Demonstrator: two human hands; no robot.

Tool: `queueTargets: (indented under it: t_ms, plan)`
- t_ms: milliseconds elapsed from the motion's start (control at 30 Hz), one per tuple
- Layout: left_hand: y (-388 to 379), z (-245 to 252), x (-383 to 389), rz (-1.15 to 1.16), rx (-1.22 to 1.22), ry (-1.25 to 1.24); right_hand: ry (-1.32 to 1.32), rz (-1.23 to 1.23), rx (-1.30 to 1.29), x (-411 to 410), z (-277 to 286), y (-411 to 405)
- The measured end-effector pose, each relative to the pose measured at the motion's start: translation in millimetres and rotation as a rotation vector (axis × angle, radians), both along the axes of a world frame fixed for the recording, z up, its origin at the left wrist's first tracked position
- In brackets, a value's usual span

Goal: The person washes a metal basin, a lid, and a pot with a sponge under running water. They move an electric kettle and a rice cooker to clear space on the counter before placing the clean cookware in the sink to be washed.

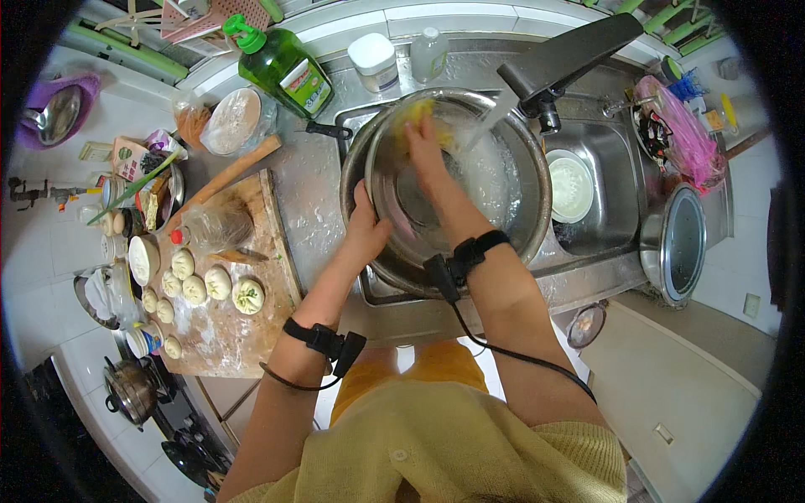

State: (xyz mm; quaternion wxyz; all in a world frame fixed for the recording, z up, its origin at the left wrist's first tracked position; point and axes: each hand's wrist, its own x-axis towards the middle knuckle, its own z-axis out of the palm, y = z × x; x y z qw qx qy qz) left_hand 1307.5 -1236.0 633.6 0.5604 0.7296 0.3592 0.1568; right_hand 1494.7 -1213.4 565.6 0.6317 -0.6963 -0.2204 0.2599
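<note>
A stainless steel bowl (412, 242) sits inside a larger steel basin (349, 173) over the sink in front of me. My left hand (366, 229) grips the inner bowl's rim at its left side, thumb up along the wall; the fingertips are partly hidden. In my right hand (426, 154) is a yellow cloth or sponge (416, 116), blurred, against the bowl's far inner wall. Water (492, 119) runs from the dark faucet (566, 56) into the vessels, where clear, bubbly water lies on the right.
Left, a floured wooden board (220, 339) bears several buns (217, 283), a plastic bottle (217, 227) and a rolling pin (229, 173). A green dish soap bottle (286, 69) stands behind. The right sink compartment (607, 188) holds a pale bowl (569, 188); a metal pot (673, 245) stands farther right.
</note>
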Motion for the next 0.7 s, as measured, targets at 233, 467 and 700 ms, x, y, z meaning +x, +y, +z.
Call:
queueTargets:
  t_ms: [233, 467, 700]
  plan:
    - [0, 21, -6, 0.011, -0.321, -0.122, 0.565, 0.555, -0.127, -64, 53, -81]
    - [-7, 4, -7, 0.098, -0.271, -0.18, 0.263, 0.897, -0.355, -41, 42, -167]
    - [-8, 22, -12, 0.098, -0.328, -0.094, -0.663, 0.873, -0.984, 26, 19, -182]
